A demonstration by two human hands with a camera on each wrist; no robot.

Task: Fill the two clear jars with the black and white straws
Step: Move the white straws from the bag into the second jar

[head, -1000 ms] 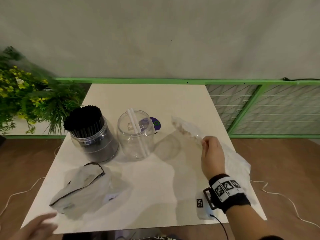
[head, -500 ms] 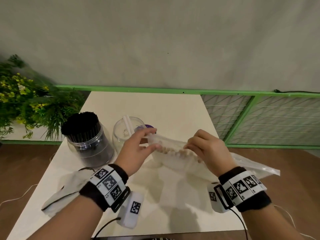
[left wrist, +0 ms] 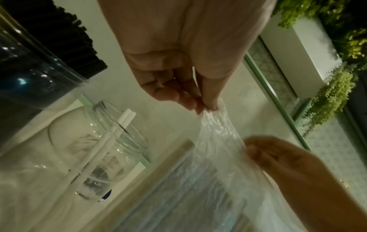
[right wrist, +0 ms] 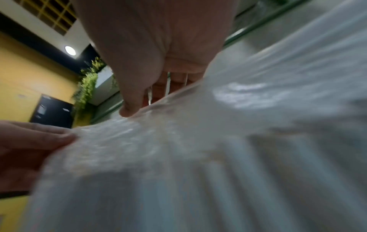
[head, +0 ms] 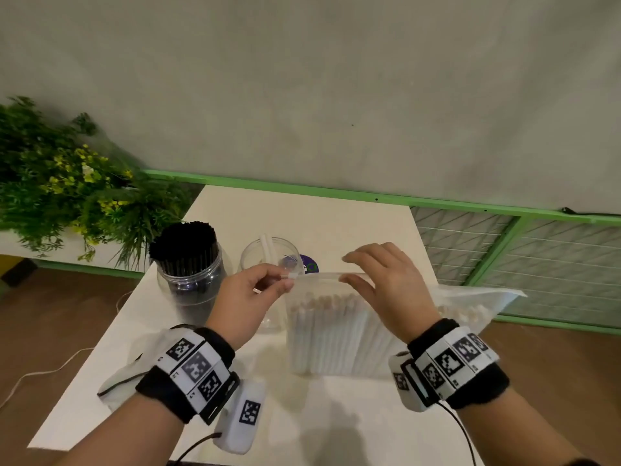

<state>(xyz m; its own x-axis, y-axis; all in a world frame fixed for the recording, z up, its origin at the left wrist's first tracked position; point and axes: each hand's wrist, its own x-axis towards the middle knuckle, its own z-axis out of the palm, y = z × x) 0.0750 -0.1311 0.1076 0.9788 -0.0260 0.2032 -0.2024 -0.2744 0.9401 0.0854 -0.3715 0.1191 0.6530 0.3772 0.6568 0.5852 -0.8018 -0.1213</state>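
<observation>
A clear plastic bag of white straws stands upright on the white table, in front of the nearly empty clear jar (two white straws inside). The left hand pinches the bag's top left corner; the right hand pinches its top edge. Left of that jar stands a clear jar packed with black straws.

Both forearms reaching forward side by side, marker bands on each wrist, left hand with thumb and fingertips pinched on the corner of a clear bag, right hand beside it, thumb on the bag's top edge, fingers arched over it
</observation>
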